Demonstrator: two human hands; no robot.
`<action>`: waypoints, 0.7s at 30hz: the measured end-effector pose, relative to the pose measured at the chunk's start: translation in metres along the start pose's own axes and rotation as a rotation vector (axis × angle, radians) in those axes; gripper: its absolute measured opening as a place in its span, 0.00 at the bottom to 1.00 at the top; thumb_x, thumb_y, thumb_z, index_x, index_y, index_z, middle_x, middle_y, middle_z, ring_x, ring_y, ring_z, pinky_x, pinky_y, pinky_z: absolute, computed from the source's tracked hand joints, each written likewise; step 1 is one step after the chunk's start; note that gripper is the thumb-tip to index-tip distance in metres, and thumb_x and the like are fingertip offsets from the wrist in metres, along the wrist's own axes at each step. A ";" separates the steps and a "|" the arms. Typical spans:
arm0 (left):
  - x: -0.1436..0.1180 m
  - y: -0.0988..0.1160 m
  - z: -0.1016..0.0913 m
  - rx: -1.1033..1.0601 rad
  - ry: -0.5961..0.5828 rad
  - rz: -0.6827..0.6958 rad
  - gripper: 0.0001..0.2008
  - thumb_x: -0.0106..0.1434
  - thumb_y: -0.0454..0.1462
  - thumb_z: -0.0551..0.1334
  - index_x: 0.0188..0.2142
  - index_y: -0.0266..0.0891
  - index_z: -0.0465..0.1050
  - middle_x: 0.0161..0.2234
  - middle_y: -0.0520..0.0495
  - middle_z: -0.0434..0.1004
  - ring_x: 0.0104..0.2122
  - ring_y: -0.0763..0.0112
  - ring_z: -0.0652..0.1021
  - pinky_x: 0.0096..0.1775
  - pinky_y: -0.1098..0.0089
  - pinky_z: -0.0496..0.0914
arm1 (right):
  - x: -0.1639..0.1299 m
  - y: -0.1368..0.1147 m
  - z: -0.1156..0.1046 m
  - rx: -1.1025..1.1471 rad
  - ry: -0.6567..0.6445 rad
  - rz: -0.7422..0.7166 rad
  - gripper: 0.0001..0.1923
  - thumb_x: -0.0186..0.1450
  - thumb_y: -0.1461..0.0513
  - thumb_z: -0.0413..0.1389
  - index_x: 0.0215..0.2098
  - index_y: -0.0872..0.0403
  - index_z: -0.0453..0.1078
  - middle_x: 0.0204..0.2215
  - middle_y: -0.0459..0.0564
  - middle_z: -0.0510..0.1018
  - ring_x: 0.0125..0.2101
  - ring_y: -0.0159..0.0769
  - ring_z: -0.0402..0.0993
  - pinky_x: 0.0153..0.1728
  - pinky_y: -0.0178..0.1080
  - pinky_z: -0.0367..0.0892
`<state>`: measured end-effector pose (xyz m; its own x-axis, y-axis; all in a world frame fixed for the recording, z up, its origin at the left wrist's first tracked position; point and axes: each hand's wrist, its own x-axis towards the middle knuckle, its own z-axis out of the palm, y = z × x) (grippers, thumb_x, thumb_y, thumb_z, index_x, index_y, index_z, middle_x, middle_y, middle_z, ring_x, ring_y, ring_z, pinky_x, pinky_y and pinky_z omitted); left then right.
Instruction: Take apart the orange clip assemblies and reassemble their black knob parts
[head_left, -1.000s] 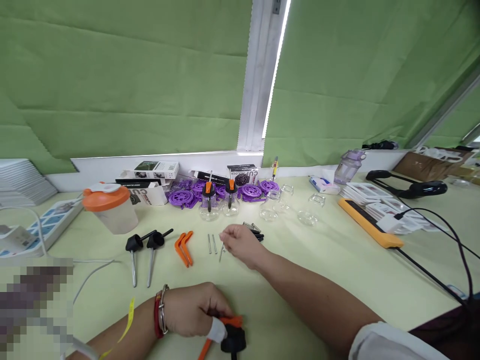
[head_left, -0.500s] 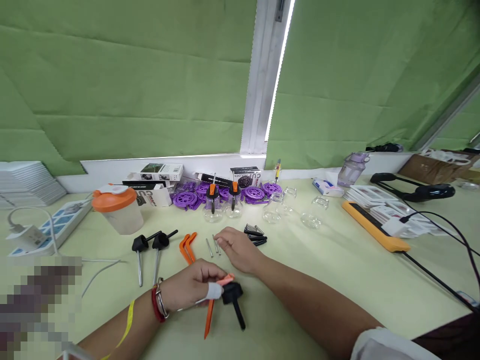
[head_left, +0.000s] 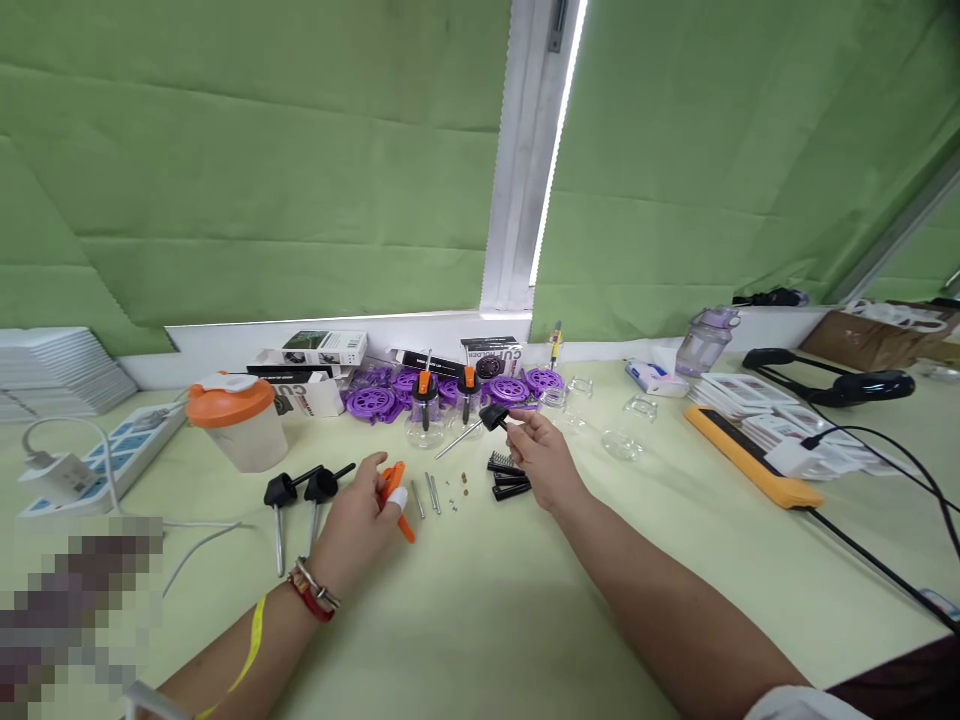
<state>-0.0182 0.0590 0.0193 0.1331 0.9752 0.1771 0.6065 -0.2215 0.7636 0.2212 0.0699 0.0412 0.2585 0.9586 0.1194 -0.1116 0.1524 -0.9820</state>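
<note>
Black-capped metal rod (head_left: 480,424) hangs pinched in the right hand (head_left: 541,457), above the worktop (head_left: 660,540); its long axis slants down-left from the plastic cap at the fingertips to the thin shiny shaft. The left hand (head_left: 358,522), lower left and near, is closed on a flat orange plastic lever (head_left: 395,492). Loose steel pins (head_left: 429,494) lie between the hands, and black ribbed springs (head_left: 507,478) lie under the right hand.

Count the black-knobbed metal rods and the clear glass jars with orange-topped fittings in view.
Black-knobbed metal rods: 3, one held in the right hand
Clear glass jars with orange-topped fittings: 2
Total: 5
</note>
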 end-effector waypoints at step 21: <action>-0.003 0.000 0.004 0.563 0.048 0.288 0.09 0.57 0.30 0.51 0.38 0.36 0.63 0.39 0.42 0.69 0.31 0.67 0.72 0.31 0.69 0.64 | -0.019 0.012 0.031 0.028 -0.164 -0.038 0.16 0.56 0.55 0.57 0.39 0.54 0.64 0.25 0.44 0.68 0.22 0.27 0.62 0.22 0.31 0.58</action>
<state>-0.0152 0.0559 0.0161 0.3252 0.8724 0.3649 0.8727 -0.4254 0.2395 0.1854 0.0612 0.0313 0.1037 0.9780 0.1808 -0.1323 0.1937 -0.9721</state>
